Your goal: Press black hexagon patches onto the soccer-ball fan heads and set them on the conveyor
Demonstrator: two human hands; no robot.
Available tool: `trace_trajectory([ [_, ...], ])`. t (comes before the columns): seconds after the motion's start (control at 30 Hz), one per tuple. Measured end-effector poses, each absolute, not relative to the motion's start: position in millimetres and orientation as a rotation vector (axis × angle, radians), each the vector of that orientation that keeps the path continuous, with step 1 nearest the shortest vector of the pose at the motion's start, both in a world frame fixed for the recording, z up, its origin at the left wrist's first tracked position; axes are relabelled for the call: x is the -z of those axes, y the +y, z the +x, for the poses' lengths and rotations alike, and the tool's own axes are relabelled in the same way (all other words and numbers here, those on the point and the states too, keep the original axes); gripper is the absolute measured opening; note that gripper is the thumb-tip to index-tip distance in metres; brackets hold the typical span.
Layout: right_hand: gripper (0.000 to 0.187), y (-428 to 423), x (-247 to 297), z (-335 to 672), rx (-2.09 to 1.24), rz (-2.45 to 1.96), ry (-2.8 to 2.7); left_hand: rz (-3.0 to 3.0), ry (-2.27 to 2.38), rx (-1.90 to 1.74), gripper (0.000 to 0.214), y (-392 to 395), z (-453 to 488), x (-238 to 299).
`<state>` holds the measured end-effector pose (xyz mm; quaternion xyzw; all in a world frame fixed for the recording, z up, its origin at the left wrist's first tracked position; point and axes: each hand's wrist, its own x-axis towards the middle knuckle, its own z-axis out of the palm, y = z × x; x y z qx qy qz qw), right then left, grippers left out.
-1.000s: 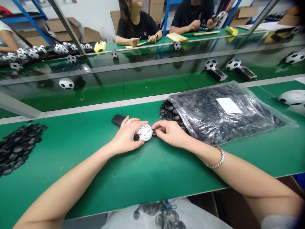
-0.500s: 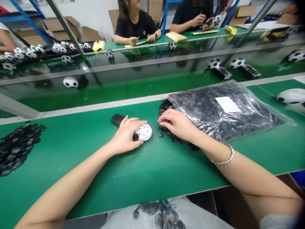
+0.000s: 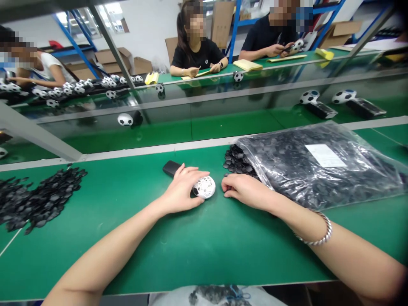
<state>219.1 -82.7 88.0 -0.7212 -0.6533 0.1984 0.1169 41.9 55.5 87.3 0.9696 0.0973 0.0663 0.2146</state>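
The right hand [image 3: 245, 191] has shifted lower, beside the white ball [image 3: 207, 187] mid-frame — fingers curled, contents hidden — while the left hand [image 3: 181, 193] grips the ball, thumb below.

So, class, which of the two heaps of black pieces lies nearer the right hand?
The heap at the mouth of the clear plastic bag: it lies beside the right hand, while the other heap sits left of the left hand.

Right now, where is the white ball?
In the head view, the white ball is just below the centre, held by the left hand, left of the right hand.
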Motion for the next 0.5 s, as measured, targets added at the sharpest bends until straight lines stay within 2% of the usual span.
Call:
trace_trajectory([
  [0.17, 0.012, -82.3, -87.5, 217.0, -0.578, -1.912, -1.838, 2.687, 0.277, -0.207, 0.065, 55.1, 42.1, -86.4],
  [0.33, 0.009, -82.5, -93.4, 211.6, -0.524, -1.758, -1.659, 2.687, 0.265, -0.211, 0.063, 55.4, 42.8, -85.6],
  [0.5, 0.019, -85.8, -92.0, 207.1, -0.446, -1.575, -1.801, 2.682, 0.260, -0.200, 0.063, 55.7, 42.7, -86.1],
])
